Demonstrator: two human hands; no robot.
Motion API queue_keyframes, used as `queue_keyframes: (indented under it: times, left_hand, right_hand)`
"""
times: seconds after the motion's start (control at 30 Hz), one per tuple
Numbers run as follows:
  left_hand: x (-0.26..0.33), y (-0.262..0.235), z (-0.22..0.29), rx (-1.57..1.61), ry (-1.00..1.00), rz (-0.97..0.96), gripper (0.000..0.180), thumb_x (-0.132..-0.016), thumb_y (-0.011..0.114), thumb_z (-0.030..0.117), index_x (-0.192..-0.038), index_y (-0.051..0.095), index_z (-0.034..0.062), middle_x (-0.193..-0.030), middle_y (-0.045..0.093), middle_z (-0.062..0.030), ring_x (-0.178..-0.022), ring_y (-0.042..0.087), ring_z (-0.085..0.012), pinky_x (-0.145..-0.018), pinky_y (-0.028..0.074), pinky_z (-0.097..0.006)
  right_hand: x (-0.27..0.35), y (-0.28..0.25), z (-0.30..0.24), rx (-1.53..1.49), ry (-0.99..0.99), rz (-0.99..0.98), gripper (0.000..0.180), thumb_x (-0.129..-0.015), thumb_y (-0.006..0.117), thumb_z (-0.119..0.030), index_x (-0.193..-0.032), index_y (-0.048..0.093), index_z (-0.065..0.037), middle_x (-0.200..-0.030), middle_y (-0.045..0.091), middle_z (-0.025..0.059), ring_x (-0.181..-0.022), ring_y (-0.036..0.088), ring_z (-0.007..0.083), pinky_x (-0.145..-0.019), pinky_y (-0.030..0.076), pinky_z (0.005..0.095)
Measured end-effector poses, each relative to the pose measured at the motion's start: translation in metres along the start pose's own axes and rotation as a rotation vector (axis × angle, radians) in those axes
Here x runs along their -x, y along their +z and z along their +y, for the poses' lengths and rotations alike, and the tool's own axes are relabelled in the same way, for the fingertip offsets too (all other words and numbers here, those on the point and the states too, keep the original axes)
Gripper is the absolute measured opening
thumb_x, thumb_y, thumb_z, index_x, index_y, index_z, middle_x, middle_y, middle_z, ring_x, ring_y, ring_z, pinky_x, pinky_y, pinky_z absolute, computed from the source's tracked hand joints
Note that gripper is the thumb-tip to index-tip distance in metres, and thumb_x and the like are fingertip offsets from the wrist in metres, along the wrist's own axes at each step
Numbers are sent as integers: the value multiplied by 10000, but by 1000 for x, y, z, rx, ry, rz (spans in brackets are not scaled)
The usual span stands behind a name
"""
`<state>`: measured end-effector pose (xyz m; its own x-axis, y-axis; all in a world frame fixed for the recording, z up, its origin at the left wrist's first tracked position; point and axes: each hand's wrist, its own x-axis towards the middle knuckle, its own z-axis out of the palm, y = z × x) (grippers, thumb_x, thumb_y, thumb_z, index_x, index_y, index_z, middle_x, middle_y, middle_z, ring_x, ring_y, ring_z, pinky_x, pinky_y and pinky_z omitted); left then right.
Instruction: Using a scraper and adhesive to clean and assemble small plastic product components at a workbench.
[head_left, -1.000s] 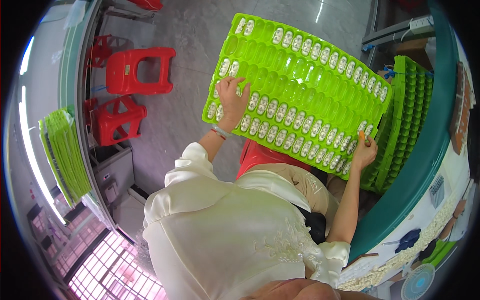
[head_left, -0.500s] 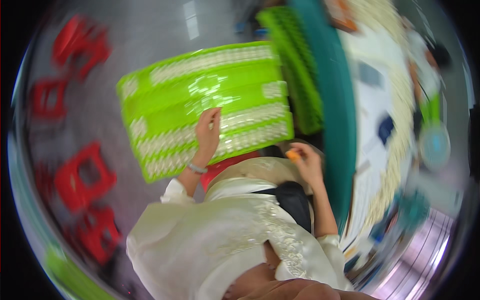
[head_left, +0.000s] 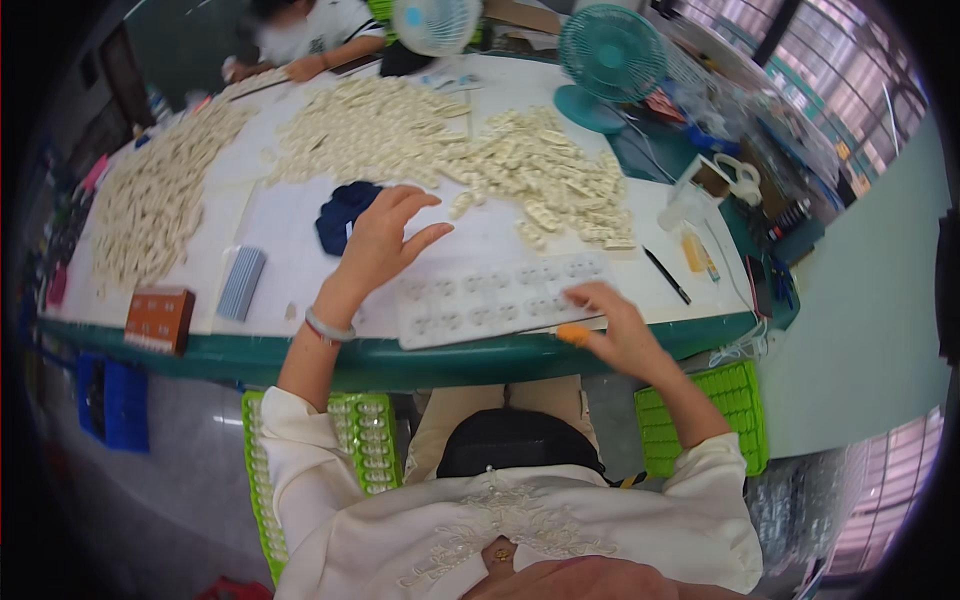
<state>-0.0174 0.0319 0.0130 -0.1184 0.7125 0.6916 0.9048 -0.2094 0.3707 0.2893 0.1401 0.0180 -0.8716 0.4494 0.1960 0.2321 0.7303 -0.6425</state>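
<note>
Tray [head_left: 500,297], pale and clear with rows of moulded pockets, lies flat at the near edge of the white table [head_left: 290,230], between the two hands. Right hand [head_left: 610,320] rests on the tray's right end with fingers spread and loose, gripping nothing; an orange cot covers one fingertip. Left hand [head_left: 385,245] hovers open above the tray's left end, fingers splayed, holding nothing, just beside a dark blue cloth [head_left: 345,215]. Heap of small cream parts [head_left: 520,165] lies just beyond the tray, apart from it. Step in hand, as judged: positioning the empty tray ahead of loading, with few or no pockets filled. Next move calls for one hand to steady the tray while the other draws parts from the heap and seats them singly in the pockets. Green trays [head_left: 700,420] stand below the table edge
</note>
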Motion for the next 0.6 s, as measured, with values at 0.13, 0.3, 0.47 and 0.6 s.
queue_keyframes:
  times: [0.13,0.3,0.47,0.6]
  left_hand:
    - [-67,76,-28,-8,182,-237,475,-701,744,333,-1065,594,67,-1091,542,-139,-1035,497,-294,-860,428,-378]
    - [-106,133,-56,-144,163,-184,667,-701,698,475,-1187,524,54,-1191,468,-199,-1113,411,-368,-931,365,-457]
    - [-115,146,-121,-354,-384,16,674,-798,563,540,-1273,459,73,-1257,414,-250,-1169,381,-388,-967,330,-457]
    - [-108,86,-191,-493,-818,83,742,-812,424,646,-1319,422,104,-1355,317,-239,-1259,272,-405,-1014,249,-508]
  right_hand:
    - [-19,-45,75,212,123,157,695,-712,732,-229,-1268,374,-13,-1245,388,214,-1147,395,362,-972,340,397]
    - [-98,-53,160,437,281,137,910,-663,742,-313,-1368,242,-27,-1380,217,264,-1257,244,427,-1032,248,493]
    - [-167,-69,251,464,375,304,743,-762,640,-400,-1333,337,-34,-1363,299,254,-1271,273,389,-1033,255,471]
    - [-168,-61,238,399,293,321,601,-833,579,-302,-1338,345,-76,-1350,304,214,-1236,305,376,-1022,259,449]
